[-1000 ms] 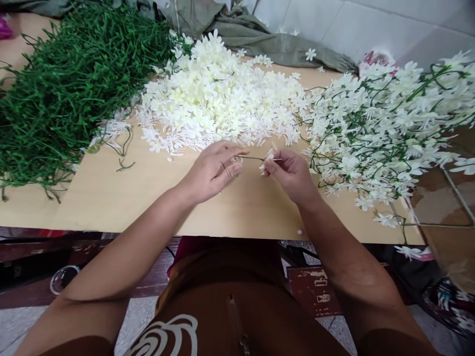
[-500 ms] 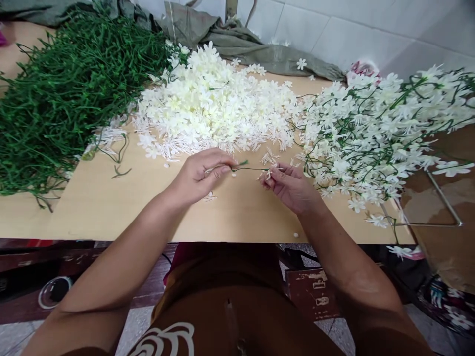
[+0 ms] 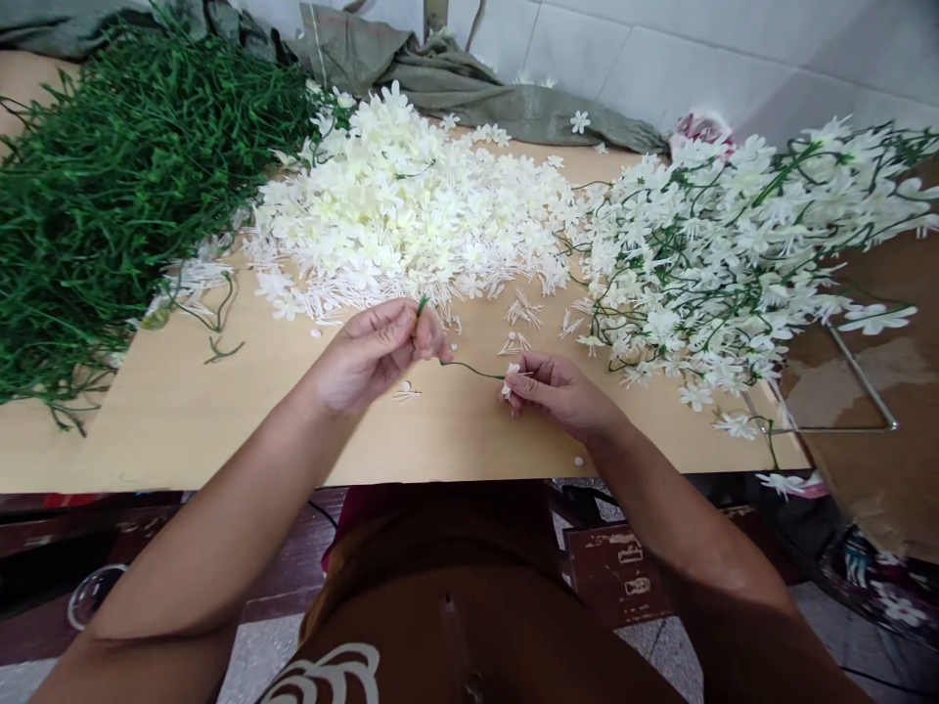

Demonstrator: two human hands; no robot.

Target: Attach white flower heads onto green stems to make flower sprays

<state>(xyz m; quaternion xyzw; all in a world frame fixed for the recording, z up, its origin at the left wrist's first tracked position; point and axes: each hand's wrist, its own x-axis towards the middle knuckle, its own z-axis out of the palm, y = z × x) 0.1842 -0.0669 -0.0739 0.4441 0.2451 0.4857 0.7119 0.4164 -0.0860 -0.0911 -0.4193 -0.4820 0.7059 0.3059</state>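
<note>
A thin green artificial flower stem [image 3: 473, 370] stretches between my two hands above the table. My left hand [image 3: 374, 352] is closed on its one end, and a green tip pokes up beyond the fingers. At the other end my right hand [image 3: 550, 391] pinches a small white artificial flower [image 3: 512, 379], partly hidden by the fingers. Just behind my hands lies a heap of loose white flower heads [image 3: 411, 205]. White stamen-like pieces [image 3: 522, 311] are scattered close to my right hand.
Bare green stems [image 3: 139, 186] form a big pile at the left. Flowers joined to green stems [image 3: 704, 264] are heaped at the right, near a metal wire frame [image 3: 872, 391]. Grey cloth [image 3: 469, 93] lies along the tiled wall at the back.
My left hand has turned, bringing the green tip upright. My right hand has shifted slightly down with the flower, and the stem now slants. The view has moved a little.
</note>
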